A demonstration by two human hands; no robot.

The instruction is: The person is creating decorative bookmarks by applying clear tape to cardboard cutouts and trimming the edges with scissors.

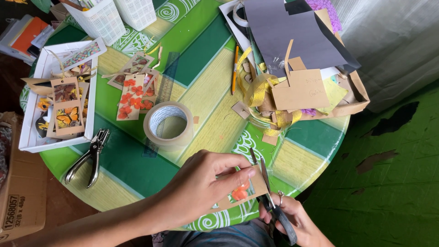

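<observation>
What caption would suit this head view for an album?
Left hand holds a brown card while right hand snips it with scissors.

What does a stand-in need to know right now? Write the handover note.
Left hand: grip on a brown card tag with an orange flower, held over the table edge.
Right hand: holds scissors, blades at the tag's right edge.
Done: finished flower tags lie by the tape roll; more in the white tray.
Left: this tag's trimming. Hole punch lies unused.

Soft, even daylight, faint shadows, sharp focus, slight wide-angle bending at edges.
</observation>
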